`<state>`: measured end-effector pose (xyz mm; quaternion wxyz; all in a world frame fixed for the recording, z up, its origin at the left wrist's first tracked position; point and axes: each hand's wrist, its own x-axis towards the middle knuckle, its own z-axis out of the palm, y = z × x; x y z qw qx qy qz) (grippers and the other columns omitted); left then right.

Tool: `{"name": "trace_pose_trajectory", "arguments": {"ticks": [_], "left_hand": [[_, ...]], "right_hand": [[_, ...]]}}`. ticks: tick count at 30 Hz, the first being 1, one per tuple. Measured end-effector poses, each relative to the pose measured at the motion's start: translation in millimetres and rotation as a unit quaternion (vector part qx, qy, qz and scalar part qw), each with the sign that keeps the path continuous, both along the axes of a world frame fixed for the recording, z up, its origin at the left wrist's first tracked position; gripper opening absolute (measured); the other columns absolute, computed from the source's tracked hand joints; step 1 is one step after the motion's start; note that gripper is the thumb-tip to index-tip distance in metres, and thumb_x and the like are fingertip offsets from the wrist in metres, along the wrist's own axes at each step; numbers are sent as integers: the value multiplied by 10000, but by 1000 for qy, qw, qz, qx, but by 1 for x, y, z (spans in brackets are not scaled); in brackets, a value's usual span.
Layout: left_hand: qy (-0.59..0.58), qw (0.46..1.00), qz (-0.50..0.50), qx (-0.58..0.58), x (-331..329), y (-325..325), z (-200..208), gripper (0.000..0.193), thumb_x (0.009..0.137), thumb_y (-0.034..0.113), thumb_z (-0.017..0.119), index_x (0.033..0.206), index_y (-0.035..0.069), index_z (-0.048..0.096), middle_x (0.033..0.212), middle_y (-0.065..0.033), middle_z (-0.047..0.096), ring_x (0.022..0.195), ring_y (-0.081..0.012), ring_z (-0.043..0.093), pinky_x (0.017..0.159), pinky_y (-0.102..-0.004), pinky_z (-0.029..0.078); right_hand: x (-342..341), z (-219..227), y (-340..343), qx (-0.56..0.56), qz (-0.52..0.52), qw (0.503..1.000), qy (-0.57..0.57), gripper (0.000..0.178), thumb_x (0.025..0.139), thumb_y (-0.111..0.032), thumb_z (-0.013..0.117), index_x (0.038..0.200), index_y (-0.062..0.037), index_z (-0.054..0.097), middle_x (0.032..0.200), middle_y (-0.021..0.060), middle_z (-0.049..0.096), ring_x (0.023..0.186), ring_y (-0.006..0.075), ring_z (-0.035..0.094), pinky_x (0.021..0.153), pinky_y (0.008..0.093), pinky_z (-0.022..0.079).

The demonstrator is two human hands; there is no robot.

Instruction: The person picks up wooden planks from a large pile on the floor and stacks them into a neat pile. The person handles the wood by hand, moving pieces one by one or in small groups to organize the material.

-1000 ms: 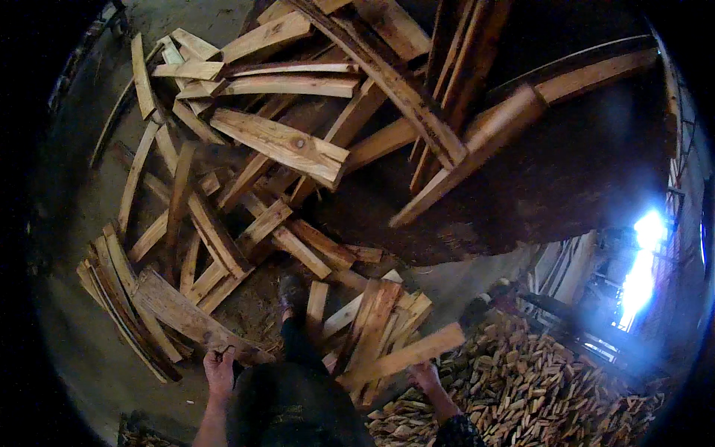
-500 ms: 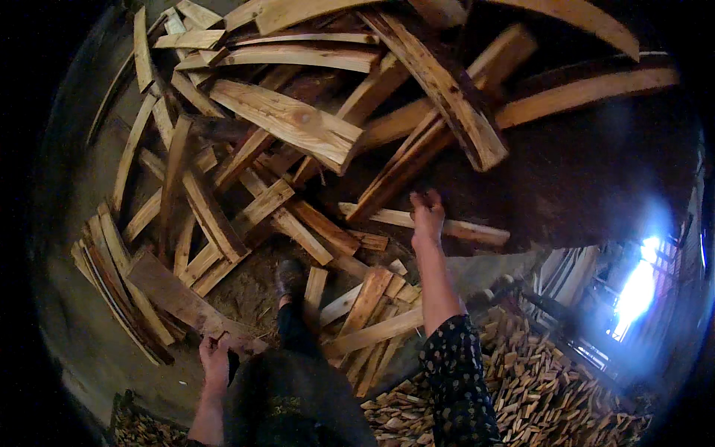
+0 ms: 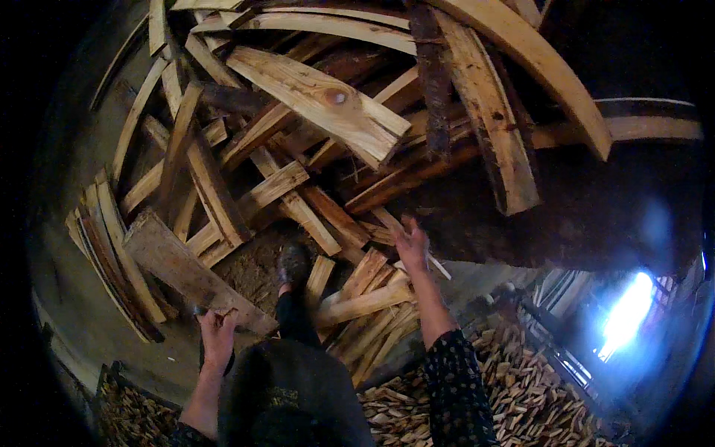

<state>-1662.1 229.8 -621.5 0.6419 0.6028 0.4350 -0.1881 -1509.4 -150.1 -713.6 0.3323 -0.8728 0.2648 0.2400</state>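
Hands well apart. Left hand (image 3: 217, 337): fingers curled, at the near end of a wide rough plank (image 3: 190, 270). Small dark item (image 3: 198, 309) at the fingertips; kind unclear. Can't tell if the fingers clamp the plank, the dark item or both.

Right hand (image 3: 411, 246): arm stretched forward, fingers part-bent, over a thin pale slat (image 3: 441, 268) whose end shows past the wrist side. Can't tell if it grips the slat or only hovers. Dark patterned sleeve (image 3: 458, 384) on that arm.

Plank location: left of the boot (image 3: 295, 262), sloping from upper left down to the left hand. Bundle of long slats (image 3: 119, 257) just beyond it on the left.

Between boot and right forearm: stack of split sticks (image 3: 387, 331), one short board (image 3: 365, 304) lying crosswise on top.

Ahead: tangled heap of offcuts, crossing at all angles. Includes a knotted board (image 3: 320, 97) with a split end, a bark-covered strip (image 3: 435, 89) and a long curved-looking board (image 3: 540, 63) upper right (bend may be lens).

Lower right: big pile of small chopped wood (image 3: 521, 387). Smaller pile (image 3: 138, 413) lower left. Bright glare (image 3: 628, 313) at right.
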Motion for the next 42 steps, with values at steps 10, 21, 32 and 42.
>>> {"name": "trace_pose_trajectory", "arguments": {"ticks": [10,21,32,42], "left_hand": [[32,997,-49,44,2,16,-41,65,787,40,523,832,4,551,766,18,540,709,-65,475,638,-219,394],[88,996,24,-7,-41,47,-41,194,802,82,557,977,-1,548,905,-28,581,828,-93,519,751,-238,416],[-17,996,89,-14,-57,106,18,269,813,83,523,1062,-19,508,960,-43,578,883,-115,518,795,-260,420],[36,959,41,277,-107,286,37,270,839,191,502,1028,-2,517,939,-101,553,851,-180,501,772,-314,411]], "right_hand": [[-32,-82,-53,-217,196,941,173,472,687,-313,588,1044,-23,480,1026,234,531,967,340,519,787,423,434],[-21,8,-39,-235,401,870,162,321,777,-289,526,983,-45,494,911,165,559,853,289,554,749,372,443],[16,193,124,116,458,868,-153,326,813,-202,503,1078,-15,469,1006,122,528,890,225,539,785,325,430],[-119,79,591,485,188,854,-35,328,796,-224,530,1088,-88,475,710,108,573,585,227,525,549,354,427]]}}
